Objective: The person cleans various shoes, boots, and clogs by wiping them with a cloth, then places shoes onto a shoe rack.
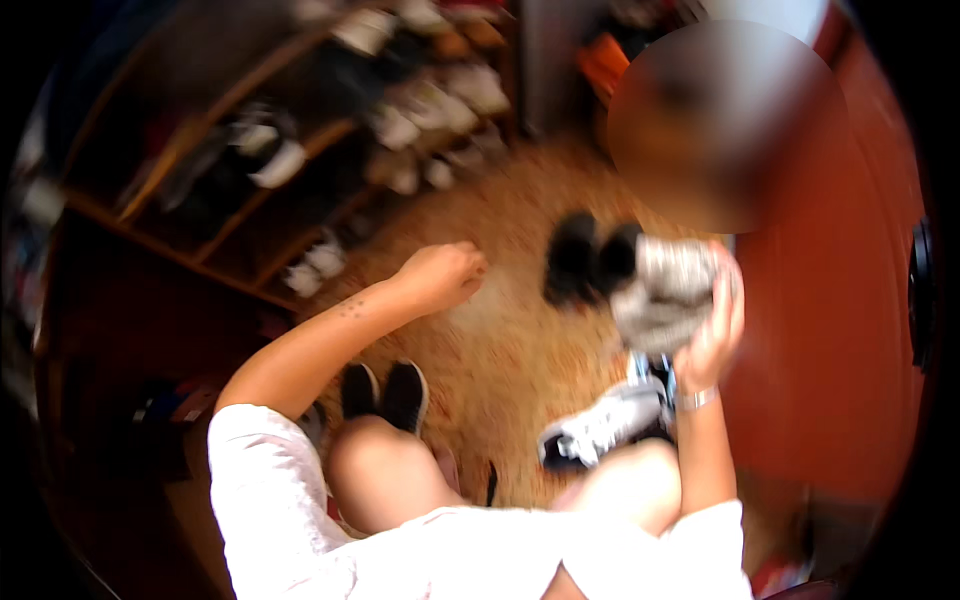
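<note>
My right hand (709,345) grips a blurred, light grey-and-white item (667,300), perhaps a shoe or folded cloth; the blur does not settle which. My left hand (450,274) hangs over the floor with its fingers curled in and nothing seen in them. Between the hands a pair of black shoes (581,262) stands on the floor. Below my right hand lies a light grey sneaker with white laces (615,420). By my left knee are black slip-on shoes with pale rims (403,396).
A wooden shoe rack (187,262) with several pairs of shoes fills the upper left. White shoes (315,266) sit at its lower edge. A red-brown panel (817,322) rises along the right. An orange item (604,66) is at the top right, beside a blurred-out area.
</note>
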Demonstrator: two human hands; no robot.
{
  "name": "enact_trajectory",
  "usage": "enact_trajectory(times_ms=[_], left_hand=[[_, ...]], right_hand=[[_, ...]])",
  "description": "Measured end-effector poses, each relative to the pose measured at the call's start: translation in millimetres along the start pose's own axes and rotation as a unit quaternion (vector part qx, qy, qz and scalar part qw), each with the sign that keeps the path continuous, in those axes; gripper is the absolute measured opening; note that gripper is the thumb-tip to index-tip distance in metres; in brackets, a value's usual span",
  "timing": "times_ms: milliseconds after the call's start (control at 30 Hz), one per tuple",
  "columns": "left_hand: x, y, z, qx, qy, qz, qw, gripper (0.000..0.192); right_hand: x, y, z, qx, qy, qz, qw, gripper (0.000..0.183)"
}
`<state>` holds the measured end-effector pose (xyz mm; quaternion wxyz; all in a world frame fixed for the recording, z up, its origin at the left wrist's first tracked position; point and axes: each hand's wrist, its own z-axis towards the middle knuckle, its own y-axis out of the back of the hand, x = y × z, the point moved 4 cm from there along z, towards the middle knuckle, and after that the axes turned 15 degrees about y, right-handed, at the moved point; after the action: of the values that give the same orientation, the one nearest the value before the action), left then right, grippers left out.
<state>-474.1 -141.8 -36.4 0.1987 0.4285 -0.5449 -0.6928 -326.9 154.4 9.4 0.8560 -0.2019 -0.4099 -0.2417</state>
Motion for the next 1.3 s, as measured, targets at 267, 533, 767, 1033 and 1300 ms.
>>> enact_trajectory(times_ms=[267,533,767,1033,1300], left_hand=[[-98,-254,-86,0.517,-0.076,-0.077,0.849,0.027],[-154,-328,-158,0.62,0.232,-0.22,0.717,0.052],[-165,-357,-169,0.35,0.497,-0.666,0.433,0.068],[-181,-323,-104,0.28,0.451,-0.816,0.229,0.072],[-136,-219,-20,0.169,0.253,-0.914,0.267,0.061]], right_hand=[[-7,30,15,-0.042,0.064,0.073,0.994,0.031],[-4,36,5,-0.063,-0.022,0.089,0.994,0.036],[-7,22,5,-0.044,-0.068,0.179,0.981,0.033],[-1,33,10,-0.029,0.064,0.08,0.994,0.027],[13,74,29,-0.198,0.128,0.06,0.97,0.038]])
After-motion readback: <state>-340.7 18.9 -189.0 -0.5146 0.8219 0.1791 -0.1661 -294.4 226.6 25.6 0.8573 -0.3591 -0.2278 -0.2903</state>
